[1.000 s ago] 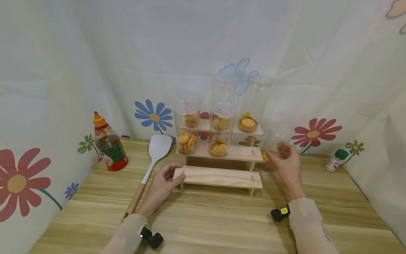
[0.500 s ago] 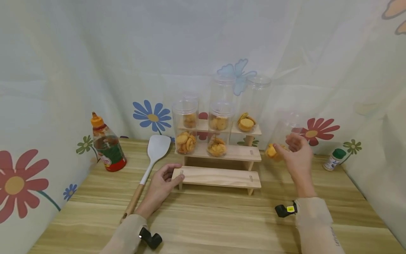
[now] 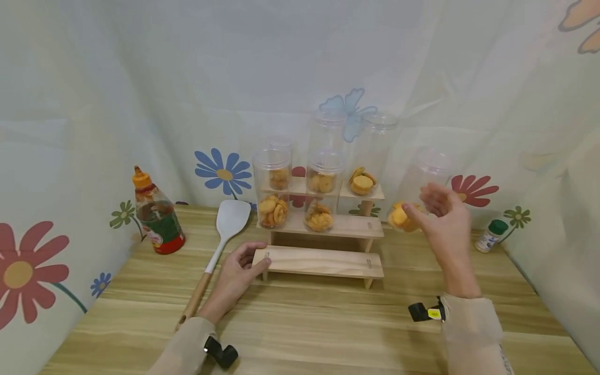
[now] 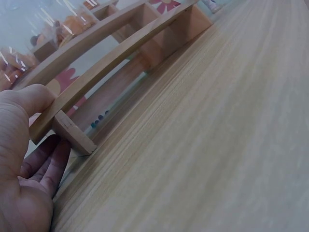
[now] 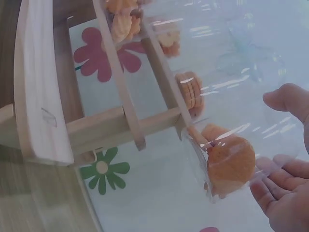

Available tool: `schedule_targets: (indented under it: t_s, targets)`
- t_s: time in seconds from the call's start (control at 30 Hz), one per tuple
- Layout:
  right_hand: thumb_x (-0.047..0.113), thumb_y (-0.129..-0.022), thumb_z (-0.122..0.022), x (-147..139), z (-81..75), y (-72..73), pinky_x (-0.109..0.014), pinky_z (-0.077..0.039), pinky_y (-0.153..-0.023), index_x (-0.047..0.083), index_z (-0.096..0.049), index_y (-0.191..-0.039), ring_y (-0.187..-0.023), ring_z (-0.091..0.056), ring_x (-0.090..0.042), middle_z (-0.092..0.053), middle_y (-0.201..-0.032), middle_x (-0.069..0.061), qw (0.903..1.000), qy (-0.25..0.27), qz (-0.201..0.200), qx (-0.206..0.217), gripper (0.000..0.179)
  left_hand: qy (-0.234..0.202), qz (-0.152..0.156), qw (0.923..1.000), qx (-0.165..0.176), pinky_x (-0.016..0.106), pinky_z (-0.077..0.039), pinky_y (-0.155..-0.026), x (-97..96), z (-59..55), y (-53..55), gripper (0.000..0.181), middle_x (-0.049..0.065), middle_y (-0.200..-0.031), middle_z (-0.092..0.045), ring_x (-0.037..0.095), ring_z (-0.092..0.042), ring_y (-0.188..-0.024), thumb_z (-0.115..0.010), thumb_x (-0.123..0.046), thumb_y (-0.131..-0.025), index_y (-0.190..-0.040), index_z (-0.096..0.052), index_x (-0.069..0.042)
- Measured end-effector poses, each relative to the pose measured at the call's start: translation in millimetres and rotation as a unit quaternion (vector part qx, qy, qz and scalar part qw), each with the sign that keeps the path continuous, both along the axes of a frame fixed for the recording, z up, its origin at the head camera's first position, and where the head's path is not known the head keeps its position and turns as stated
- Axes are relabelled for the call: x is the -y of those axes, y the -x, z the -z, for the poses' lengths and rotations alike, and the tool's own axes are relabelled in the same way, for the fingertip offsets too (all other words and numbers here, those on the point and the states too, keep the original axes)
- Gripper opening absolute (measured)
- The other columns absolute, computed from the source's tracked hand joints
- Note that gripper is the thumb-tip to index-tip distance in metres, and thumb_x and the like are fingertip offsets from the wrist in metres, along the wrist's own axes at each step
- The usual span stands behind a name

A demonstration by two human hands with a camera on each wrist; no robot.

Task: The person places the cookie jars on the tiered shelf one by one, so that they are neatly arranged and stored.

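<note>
My right hand (image 3: pixel 447 221) holds a clear plastic jar (image 3: pixel 419 174) by its side, thumb on one side and fingers on the other. Round yellow-brown cookies (image 5: pixel 231 162) lie in the bottom of this jar. It leans to the right beside a three-tier wooden display stand (image 3: pixel 323 262). At the stand's lowest step, my left hand (image 3: pixel 236 276) grips the left end, the thumb over the board and the fingers beside its leg (image 4: pixel 72 133). Two cookie jars, a left one (image 3: pixel 273 177) and a middle one (image 3: pixel 323 195), stand on the second step.
Along the top step are more clear jars, including a tall one (image 3: pixel 377 146) at its right end. A white spatula (image 3: pixel 232 219) with a wooden handle lies left of the stand, near a red sauce bottle (image 3: pixel 159 224). A green-capped shaker (image 3: pixel 491 237) stands far right. Behind hangs a flowered curtain (image 3: pixel 290 62).
My right hand has raised the cookie jar from low beside the stand, first up and to the right, then a little higher. My left hand keeps its grip on the lowest step.
</note>
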State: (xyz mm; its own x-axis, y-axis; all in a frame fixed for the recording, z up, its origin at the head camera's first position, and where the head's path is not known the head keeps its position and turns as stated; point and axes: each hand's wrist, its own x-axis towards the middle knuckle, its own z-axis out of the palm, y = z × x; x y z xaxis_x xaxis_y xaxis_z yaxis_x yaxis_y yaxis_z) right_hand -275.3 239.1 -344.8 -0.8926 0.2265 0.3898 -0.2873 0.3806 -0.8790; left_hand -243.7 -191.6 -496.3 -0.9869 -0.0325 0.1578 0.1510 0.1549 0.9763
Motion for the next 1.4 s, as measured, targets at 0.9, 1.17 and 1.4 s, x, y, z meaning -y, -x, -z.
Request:
schedule_targets:
  t_s: [0.9, 1.17, 1.4]
  targets:
    - [0.009, -0.094, -0.092, 47, 20.2, 10.2, -0.016, -0.051, -0.106, -0.005, -0.056, -0.153, -0.124, -0.066, -0.012, -0.067, -0.147, -0.022, 0.9908, -0.004, -0.134, -0.019, 0.071, -0.004, 0.003, 1.0, -0.005, 0.022, -0.054, -0.092, 0.3, 0.0, 1.5, 0.044, 0.014, -0.142, -0.07, 0.02, -0.067, -0.119, -0.086, -0.02, -0.101, -0.141, -0.07, -0.007]
    - [0.012, -0.095, -0.091, 54, 29.4, 13.8, -0.027, -0.05, -0.116, -0.004, -0.05, -0.158, -0.144, -0.06, -0.039, -0.065, -0.152, -0.019, 0.9901, 0.015, -0.139, -0.015, 0.076, -0.001, 0.002, 1.0, -0.004, 0.022, -0.054, -0.09, 0.2, -0.3, 0.2, 0.044, 0.015, -0.141, -0.07, 0.02, -0.067, -0.118, -0.086, -0.02, -0.102, -0.141, -0.07, -0.008]
    - [0.02, -0.095, -0.093, 59, 32.3, 13.3, -0.042, -0.048, -0.121, -0.003, -0.052, -0.153, -0.143, -0.062, -0.034, -0.065, -0.149, -0.02, 0.9929, -0.006, -0.119, -0.003, 0.074, -0.002, 0.003, 1.0, -0.002, 0.022, -0.054, -0.091, 0.4, 0.5, 0.5, 0.043, 0.014, -0.143, -0.069, 0.021, -0.067, -0.119, -0.085, -0.019, -0.102, -0.141, -0.07, -0.008]
